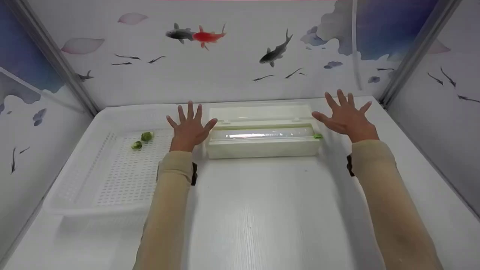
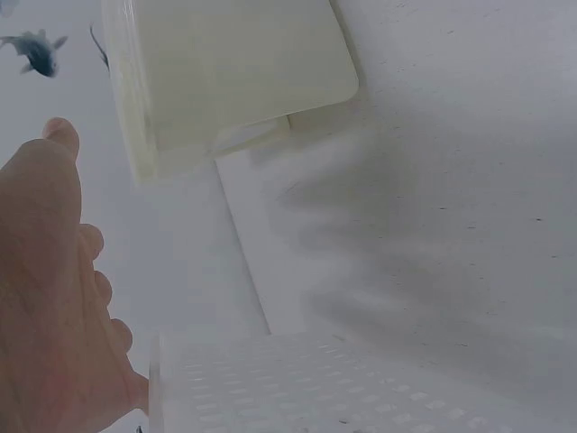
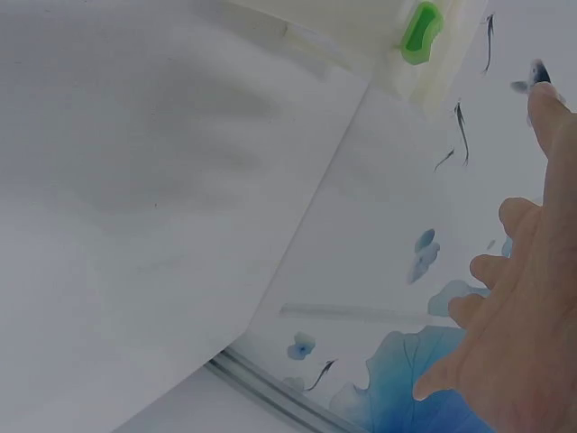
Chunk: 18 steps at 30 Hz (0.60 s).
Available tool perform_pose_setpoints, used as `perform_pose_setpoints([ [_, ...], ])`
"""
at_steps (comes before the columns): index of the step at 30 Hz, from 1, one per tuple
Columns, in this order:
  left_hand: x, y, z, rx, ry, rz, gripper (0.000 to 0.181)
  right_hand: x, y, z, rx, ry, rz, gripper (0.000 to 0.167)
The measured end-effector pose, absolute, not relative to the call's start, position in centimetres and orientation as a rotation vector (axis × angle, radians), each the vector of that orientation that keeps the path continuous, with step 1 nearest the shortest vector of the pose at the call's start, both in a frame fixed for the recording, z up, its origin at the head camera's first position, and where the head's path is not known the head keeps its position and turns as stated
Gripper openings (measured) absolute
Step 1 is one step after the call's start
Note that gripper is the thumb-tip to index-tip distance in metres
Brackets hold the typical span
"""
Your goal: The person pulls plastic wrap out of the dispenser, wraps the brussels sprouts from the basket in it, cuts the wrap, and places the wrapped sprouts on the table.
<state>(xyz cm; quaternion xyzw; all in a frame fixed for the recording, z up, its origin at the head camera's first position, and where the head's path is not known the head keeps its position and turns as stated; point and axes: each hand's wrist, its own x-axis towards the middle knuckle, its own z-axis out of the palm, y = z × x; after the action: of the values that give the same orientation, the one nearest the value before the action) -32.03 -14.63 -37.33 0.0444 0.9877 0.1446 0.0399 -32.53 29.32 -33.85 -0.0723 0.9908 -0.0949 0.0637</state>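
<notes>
We see a white, faintly grained surface [image 1: 255,217] spreading across the bottom of the head view and reaching up to the wall. Directly on it we find a white perforated basket [image 1: 101,210] at the left of the frame and, at upper centre, a long pale box [image 1: 262,150], its lid [image 1: 258,111] tipped back.

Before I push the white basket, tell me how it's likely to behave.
The white basket is probably light for its size, since its floor and sides are full of slots. Broad and low, it would likely slide rather than tip. A sharp shove might set the loose, roundish green pieces rolling inside it.
</notes>
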Motion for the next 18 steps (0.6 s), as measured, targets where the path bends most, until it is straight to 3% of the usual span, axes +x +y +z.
perform_pose_setpoints([
  [18,-31.45,-14.22,-36.37,0.201,3.041,0.394,0.082,-32.53,28.86,-33.6,-0.26,2.983,-0.295,0.097],
])
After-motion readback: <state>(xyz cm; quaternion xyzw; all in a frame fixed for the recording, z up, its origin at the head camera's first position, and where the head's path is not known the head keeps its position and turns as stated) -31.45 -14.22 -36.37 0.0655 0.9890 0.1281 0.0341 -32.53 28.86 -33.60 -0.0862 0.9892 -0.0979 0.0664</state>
